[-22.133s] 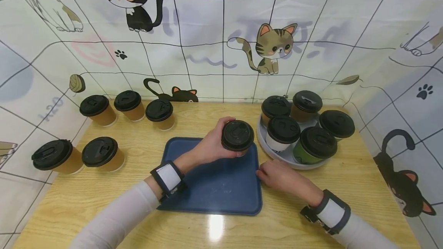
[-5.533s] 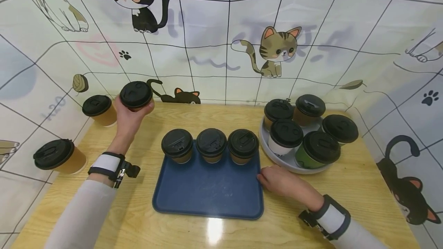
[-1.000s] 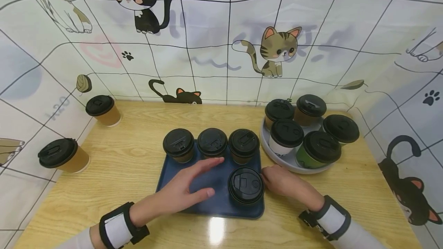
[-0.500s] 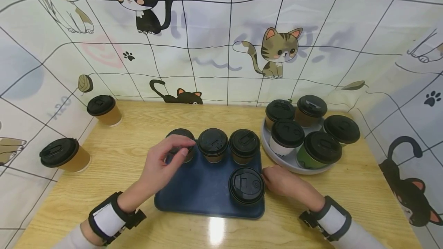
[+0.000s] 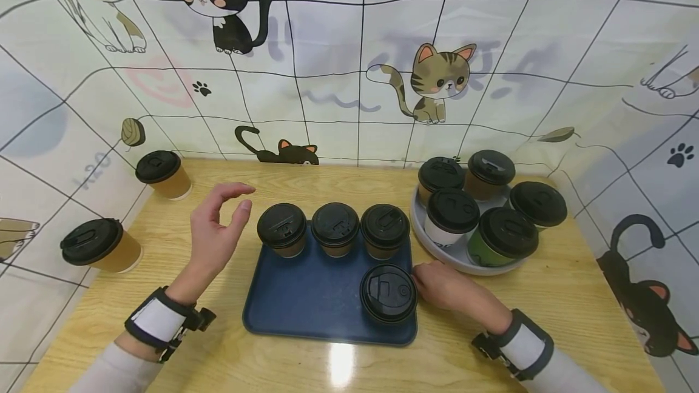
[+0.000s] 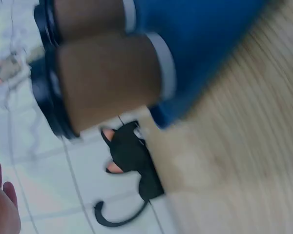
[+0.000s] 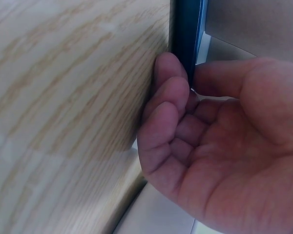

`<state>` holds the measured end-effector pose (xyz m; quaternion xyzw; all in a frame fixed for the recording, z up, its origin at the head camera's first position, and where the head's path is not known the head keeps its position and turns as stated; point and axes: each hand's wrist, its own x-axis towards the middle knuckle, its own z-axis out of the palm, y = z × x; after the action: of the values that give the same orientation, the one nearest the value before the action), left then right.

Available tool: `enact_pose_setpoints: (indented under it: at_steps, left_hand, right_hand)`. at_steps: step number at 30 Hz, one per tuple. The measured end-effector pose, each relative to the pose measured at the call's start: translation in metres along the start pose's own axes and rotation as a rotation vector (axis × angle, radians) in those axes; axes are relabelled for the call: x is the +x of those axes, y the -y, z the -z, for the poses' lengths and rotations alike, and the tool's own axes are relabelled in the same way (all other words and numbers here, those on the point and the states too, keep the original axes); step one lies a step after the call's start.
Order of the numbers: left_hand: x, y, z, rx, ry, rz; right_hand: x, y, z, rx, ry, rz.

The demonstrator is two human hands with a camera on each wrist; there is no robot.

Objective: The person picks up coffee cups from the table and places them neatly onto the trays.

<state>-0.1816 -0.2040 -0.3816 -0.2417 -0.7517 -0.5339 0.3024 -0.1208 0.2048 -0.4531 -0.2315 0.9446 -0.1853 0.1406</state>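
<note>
My left hand [image 5: 215, 232] is in the air left of the blue tray [image 5: 306, 302], thumb and fingers apart, holding nothing. Its fingertips show at the lower left of the left wrist view. With curled fingers and thumb, my right hand [image 5: 445, 287] pinches the tray's right edge, seen closely in the right wrist view as a dark blue rim [image 7: 188, 39]. Three brown paper cups with black lids, a left one [image 5: 281, 226], a middle one [image 5: 335, 225] and a right one [image 5: 384, 226], line the tray's far side. Another lidded cup [image 5: 388, 291] stands at its front right.
Two brown lidded cups, one farther back [image 5: 164, 173] and one nearer [image 5: 101, 244], stand on the table's left side. A round grey plate [image 5: 494, 270] at right bears several lidded cups, including a green one [image 5: 502, 238] and a white one [image 5: 452, 211]. Cat-printed cloth borders the table.
Over the last second my left hand has moved left off the tray, away from the front-right cup. Since the oldest frame, several cups came from the left onto the tray. The right hand stays.
</note>
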Motion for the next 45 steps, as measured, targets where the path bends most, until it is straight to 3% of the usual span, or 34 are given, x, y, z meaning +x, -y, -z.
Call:
enact_pose_setpoints:
  at_steps: [8,15,19,25,31,35,41,45]
  left_hand:
    - [0.006,0.045,0.024,0.074,-0.268,0.205]
    - [0.005,0.077,0.049,0.197,-0.47,0.462]
    - [0.007,0.089,0.057,0.244,-0.542,0.603]
    - [0.017,0.102,0.068,0.21,-0.542,0.77]
    - [0.027,0.12,0.08,0.113,-0.607,0.894]
    - [0.027,0.136,0.088,0.127,-0.576,0.975]
    - [0.029,0.156,0.097,0.115,-0.527,1.04]
    - [0.032,0.163,0.1,0.122,-0.505,1.061]
  right_hand:
    - [0.0,0.001,0.0,0.012,-0.001,-0.014]
    - [0.005,-0.01,-0.011,-0.009,-0.002,-0.02]
    - [0.011,-0.024,-0.023,-0.041,0.019,-0.058]
    - [0.01,-0.025,-0.024,-0.027,0.003,-0.032]
    - [0.005,-0.009,-0.011,-0.01,0.014,-0.039]
    - [0.003,0.003,0.001,-0.004,0.049,-0.049]
    - [-0.001,0.016,0.014,0.015,0.075,-0.063]
    - [0.001,0.008,0.009,0.012,0.069,-0.058]
